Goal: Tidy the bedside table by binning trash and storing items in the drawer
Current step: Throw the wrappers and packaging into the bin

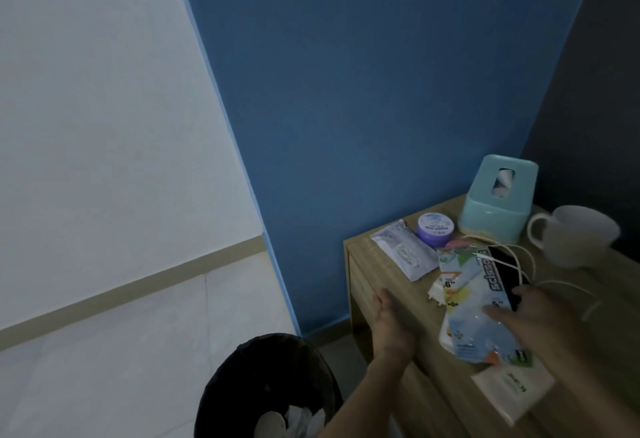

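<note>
Here, at lower left, the black bin (242, 368) stands on the floor just beside the bedside table and holds pale crumpled waste. The left grip (391, 323), a bare hand, lies flat with straight fingers against the front edge of the wooden surface (422, 302), open and holding nothing. The drawer (360, 285) below that edge appears closed.

On the surface, from the left, lie a pale sachet (403, 254) and a purple jar (435, 227), touching or nearly so. Next comes a printed scissors pack (474, 302), with a black phone (507, 271) and a white cable (516, 249) on it. A mint tissue box (495, 205) and a white mug (578, 235) stand at the back.

The right grip (530, 313) reaches over the near end of the phone and the pack. Its fingers are spread and touch them; through the blur none looks curled round either. A white packet (512, 392) lies nearest the viewer, at the edge.

Step in hand, as judged: sorting is under way, with the scissors pack or phone being chosen and the surface cluttered. The next move calls for separating phone and cable from the pack before lifting. The crinkly pack then goes to the bin, close by the left grip. Keepers need the drawer pulled open first.
</note>
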